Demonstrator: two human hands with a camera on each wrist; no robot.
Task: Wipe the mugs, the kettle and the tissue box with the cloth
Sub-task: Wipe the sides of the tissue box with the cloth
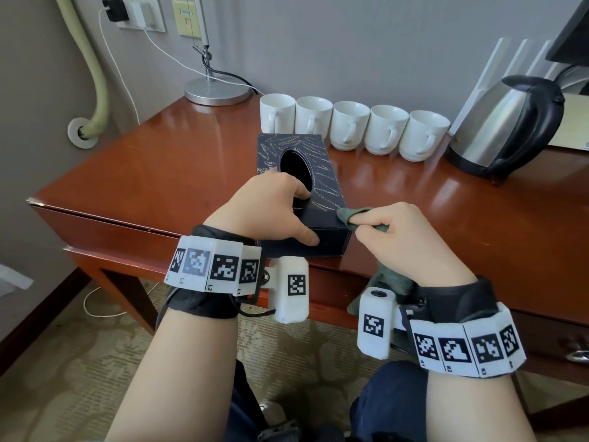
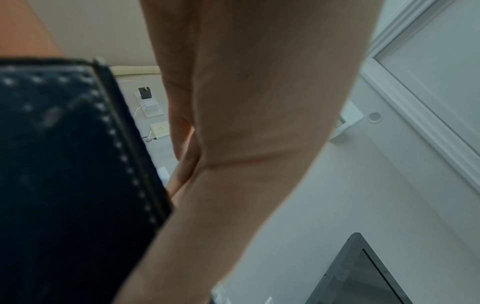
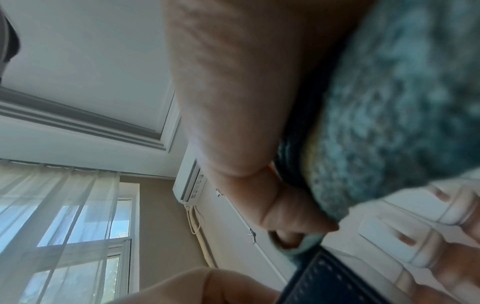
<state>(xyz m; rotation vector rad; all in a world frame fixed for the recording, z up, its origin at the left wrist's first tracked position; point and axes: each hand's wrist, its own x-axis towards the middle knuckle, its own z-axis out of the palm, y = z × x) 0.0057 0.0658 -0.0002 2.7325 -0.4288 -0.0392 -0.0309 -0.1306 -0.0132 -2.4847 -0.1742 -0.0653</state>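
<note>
The left hand (image 1: 274, 207) gripped the near end of the tissue box (image 1: 302, 186) on the table (image 1: 159, 173), while the right hand (image 1: 398, 231) pinched the cloth (image 1: 349, 215) against that box's right near corner.

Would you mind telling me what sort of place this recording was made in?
Most likely a hotel room. A row of matching white mugs stands beside an electric kettle on a polished wooden desk, with a desk lamp at the wall and a wall air conditioner near a curtained window.
</note>
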